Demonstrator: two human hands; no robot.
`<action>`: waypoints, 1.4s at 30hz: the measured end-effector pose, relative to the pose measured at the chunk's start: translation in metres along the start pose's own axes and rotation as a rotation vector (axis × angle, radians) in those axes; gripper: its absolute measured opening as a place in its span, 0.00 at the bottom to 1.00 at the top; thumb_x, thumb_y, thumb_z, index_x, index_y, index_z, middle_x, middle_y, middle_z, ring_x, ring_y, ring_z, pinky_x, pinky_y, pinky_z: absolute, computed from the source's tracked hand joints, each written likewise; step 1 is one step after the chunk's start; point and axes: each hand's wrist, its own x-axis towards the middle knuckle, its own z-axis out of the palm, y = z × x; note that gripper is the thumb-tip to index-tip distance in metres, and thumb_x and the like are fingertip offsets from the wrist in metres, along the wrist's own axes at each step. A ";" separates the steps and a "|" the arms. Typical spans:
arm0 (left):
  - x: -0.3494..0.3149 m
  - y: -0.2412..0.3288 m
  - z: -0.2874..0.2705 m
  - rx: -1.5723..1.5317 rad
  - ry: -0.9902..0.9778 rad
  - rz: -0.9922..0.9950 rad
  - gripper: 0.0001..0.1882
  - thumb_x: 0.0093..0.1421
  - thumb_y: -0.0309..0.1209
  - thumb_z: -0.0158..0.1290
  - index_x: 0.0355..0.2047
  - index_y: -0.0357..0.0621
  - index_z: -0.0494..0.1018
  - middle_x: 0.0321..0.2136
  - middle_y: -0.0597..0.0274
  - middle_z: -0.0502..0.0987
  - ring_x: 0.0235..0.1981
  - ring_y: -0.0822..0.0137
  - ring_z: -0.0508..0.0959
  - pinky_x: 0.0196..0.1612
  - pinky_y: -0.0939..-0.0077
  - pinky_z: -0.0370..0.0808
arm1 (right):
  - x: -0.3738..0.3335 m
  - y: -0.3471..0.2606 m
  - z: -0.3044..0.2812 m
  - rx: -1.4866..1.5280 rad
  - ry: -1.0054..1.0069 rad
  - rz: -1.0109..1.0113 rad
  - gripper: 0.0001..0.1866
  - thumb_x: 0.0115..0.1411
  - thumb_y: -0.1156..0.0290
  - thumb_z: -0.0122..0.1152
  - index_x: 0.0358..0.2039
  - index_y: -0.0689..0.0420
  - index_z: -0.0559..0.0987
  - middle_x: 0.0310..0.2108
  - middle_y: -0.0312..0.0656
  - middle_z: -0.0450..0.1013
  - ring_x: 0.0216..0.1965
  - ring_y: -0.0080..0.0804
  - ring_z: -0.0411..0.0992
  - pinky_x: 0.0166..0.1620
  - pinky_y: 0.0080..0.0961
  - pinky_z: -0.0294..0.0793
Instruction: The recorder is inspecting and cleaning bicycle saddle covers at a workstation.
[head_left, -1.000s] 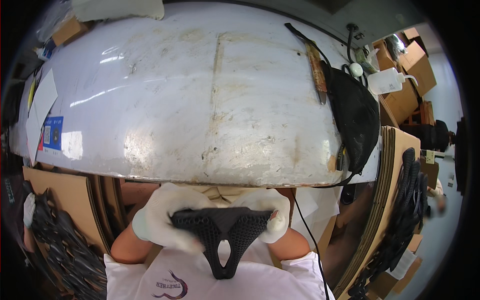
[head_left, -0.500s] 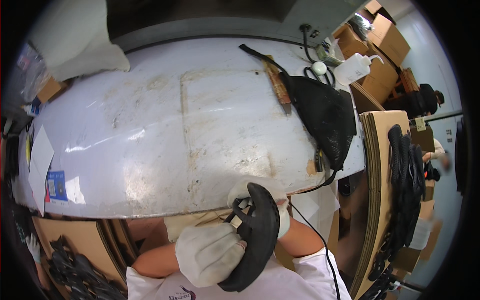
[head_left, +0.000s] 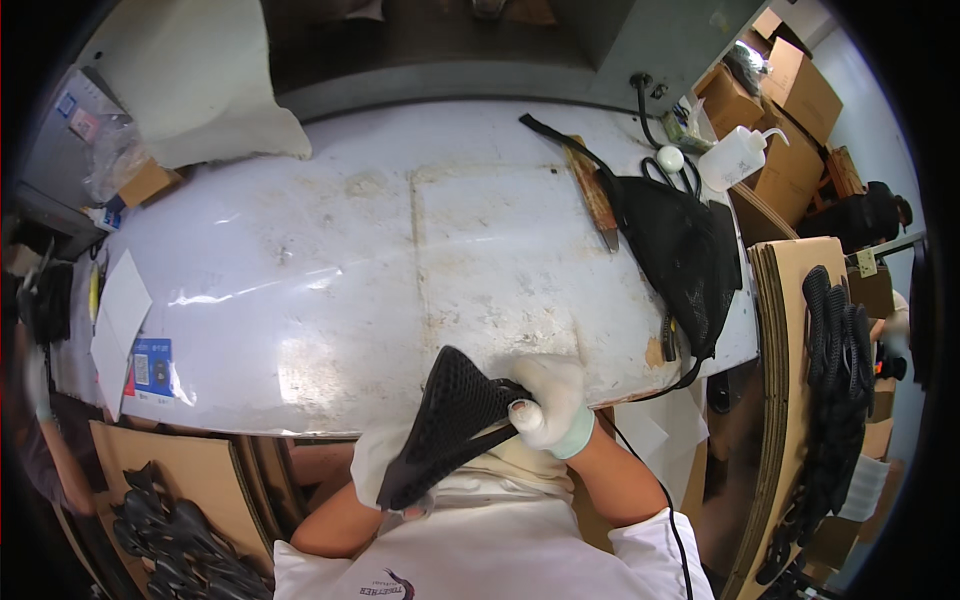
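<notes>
I hold a black curved piece (head_left: 440,430) with a honeycomb-textured face and a narrow strap-like strip, in front of my body near the table's front edge. Its exact kind is not clear. My left hand (head_left: 368,462), in a white glove, is mostly hidden behind its lower left end, a few fingertips showing underneath. My right hand (head_left: 555,402), also gloved in white with a bare thumb tip, is closed round its narrow right end.
On the white worktable (head_left: 330,240) lie a black mesh bag (head_left: 675,260), a brown-handled blade (head_left: 597,205) and papers (head_left: 122,325). A white squeeze bottle (head_left: 733,158) stands far right. Cardboard boards with black pieces (head_left: 835,360) flank me. Another person's arm (head_left: 60,450) shows at left.
The black piece has turned, so its textured face now shows and it slants to the left. My left hand has gone behind it; my right hand has come into plain view.
</notes>
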 end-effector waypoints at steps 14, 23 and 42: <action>0.010 0.044 0.002 -0.527 0.307 -0.496 0.47 0.59 0.64 0.63 0.56 0.27 0.71 0.47 0.52 0.82 0.47 0.63 0.83 0.53 0.66 0.81 | -0.016 -0.100 -0.011 0.570 -0.211 0.567 0.22 0.59 0.57 0.75 0.41 0.64 0.82 0.32 0.44 0.80 0.35 0.32 0.80 0.40 0.32 0.78; -0.001 0.043 0.024 -0.999 0.385 -0.600 0.44 0.62 0.71 0.52 0.53 0.37 0.76 0.44 0.50 0.83 0.45 0.57 0.83 0.53 0.59 0.82 | -0.021 -0.104 -0.010 0.803 -0.369 0.404 0.39 0.59 0.58 0.75 0.65 0.66 0.71 0.50 0.50 0.79 0.51 0.34 0.79 0.58 0.32 0.76; -0.007 0.004 0.041 -1.248 0.353 -0.379 0.27 0.70 0.62 0.51 0.31 0.53 0.65 0.19 0.73 0.65 0.22 0.77 0.68 0.23 0.76 0.68 | -0.033 -0.114 0.016 0.662 0.097 -0.014 0.12 0.73 0.66 0.57 0.34 0.61 0.76 0.42 0.48 0.79 0.32 0.41 0.79 0.35 0.32 0.78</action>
